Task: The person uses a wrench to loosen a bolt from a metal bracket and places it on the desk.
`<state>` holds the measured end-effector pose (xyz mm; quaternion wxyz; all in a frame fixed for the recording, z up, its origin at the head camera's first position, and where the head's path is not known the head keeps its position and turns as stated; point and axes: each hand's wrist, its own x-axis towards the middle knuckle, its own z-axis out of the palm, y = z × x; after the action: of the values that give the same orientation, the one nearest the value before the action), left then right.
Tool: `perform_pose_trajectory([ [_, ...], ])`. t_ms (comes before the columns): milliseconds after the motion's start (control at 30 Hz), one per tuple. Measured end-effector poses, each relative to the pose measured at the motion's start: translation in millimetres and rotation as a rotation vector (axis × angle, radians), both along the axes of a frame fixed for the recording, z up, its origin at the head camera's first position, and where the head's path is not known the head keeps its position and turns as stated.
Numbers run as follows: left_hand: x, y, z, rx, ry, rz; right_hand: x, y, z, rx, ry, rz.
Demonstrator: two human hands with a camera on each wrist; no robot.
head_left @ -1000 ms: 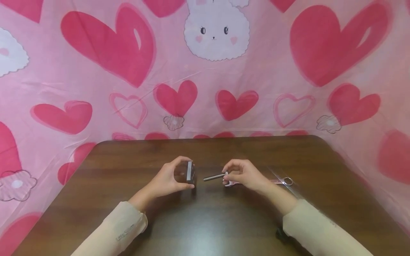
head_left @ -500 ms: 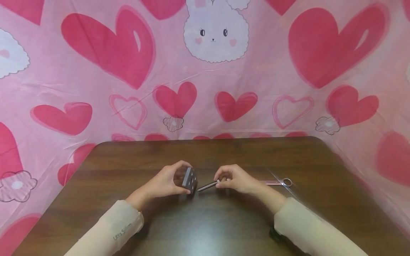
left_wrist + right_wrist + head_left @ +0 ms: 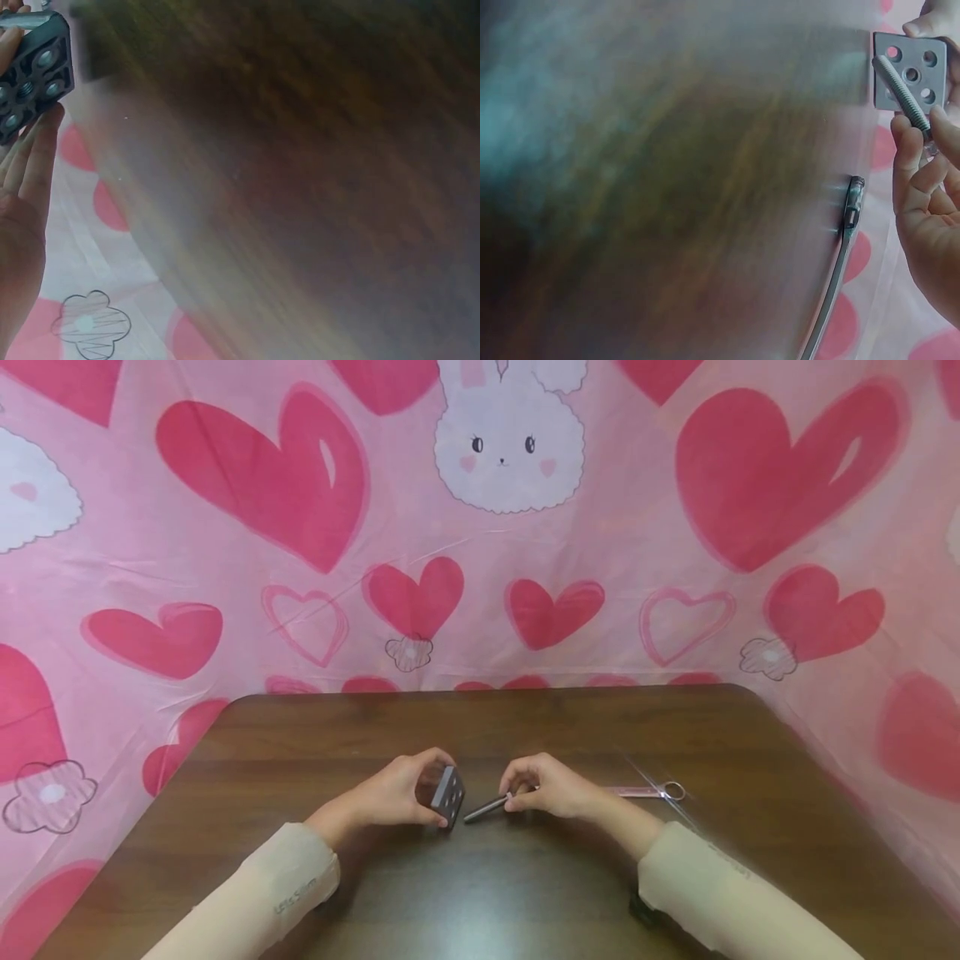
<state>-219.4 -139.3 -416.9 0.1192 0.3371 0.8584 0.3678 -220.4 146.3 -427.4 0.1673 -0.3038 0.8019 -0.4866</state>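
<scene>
My left hand (image 3: 393,789) holds a square grey metal plate (image 3: 448,795) by its edges, thumb on the near side and fingers on the far side. Several round holes pierce the plate; in the left wrist view the middle hole of the plate (image 3: 37,71) looks threaded. Between thumb and fingertips, my right hand (image 3: 551,789) pinches a threaded bolt (image 3: 486,808) near its head, which the fingers partly hide. The bolt's free end points left and down toward the plate. In the right wrist view the bolt (image 3: 901,88) crosses in front of the plate; head view shows a small gap.
Behind the right wrist, a combination wrench (image 3: 641,792) lies on the brown wooden table (image 3: 480,893), its ring end to the right. A small dark object (image 3: 643,910) is partly hidden under the right sleeve. A pink heart-patterned cloth (image 3: 480,543) hangs behind the table.
The plate has turned so its holed face shows more, and it sits slightly lower. My right hand has moved left and down, with the bolt tilting further downward toward the plate.
</scene>
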Motion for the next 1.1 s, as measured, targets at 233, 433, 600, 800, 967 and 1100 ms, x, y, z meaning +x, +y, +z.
perform_pose_trajectory([
  [233,-0.9,-0.7,0.8,-0.029,0.003,-0.005,2.2,-1,1.2,0.029,0.001,0.005],
  [433,-2.8,-6.2,0.8,-0.063,0.020,0.004,4.9,0,1.0,0.061,0.007,0.005],
  [600,-3.8,-13.5,-0.1,-0.118,0.059,0.028,5.2,0,0.1,0.090,0.037,0.041],
  [800,-4.6,-21.7,0.6,-0.193,0.058,0.078,5.5,-1,-1.3,0.135,0.089,0.036],
  [967,-3.9,-25.3,-0.4,-0.222,0.083,0.101,4.8,-2,-3.7,0.165,0.109,0.027],
  [1100,-3.2,-25.5,-1.1,-0.227,0.082,0.116,4.9,-3,-3.5,0.205,0.137,0.026],
])
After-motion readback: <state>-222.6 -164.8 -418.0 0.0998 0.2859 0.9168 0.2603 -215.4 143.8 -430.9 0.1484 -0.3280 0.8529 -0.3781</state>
